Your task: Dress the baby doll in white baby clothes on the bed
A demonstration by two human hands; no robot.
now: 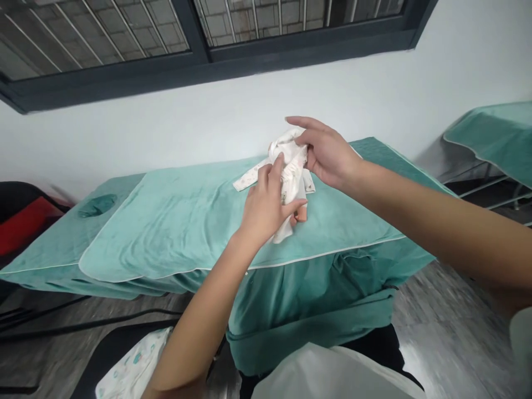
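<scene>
A bundled white baby garment (293, 169) with a small print and gathered folds is between my hands, over the green-covered bed. My left hand (266, 202) lies along its near left side, fingers on the cloth and thumb stretched to the right. At the upper right, my right hand (330, 152) holds the garment's edge, its index finger extended. A narrow printed sleeve (250, 176) sticks out to the left on the bed. Below the bundle shows a skin-coloured piece (302, 212), perhaps a doll's limb; most of it is hidden by cloth and hand.
The bed (166, 221) has a green cover and a face hole (97, 205) at its left end. Behind it are a white wall and a barred window (199, 50). Printed white cloth (133, 363) lies on a black chair at lower left. Another green bed (494, 133) stands right.
</scene>
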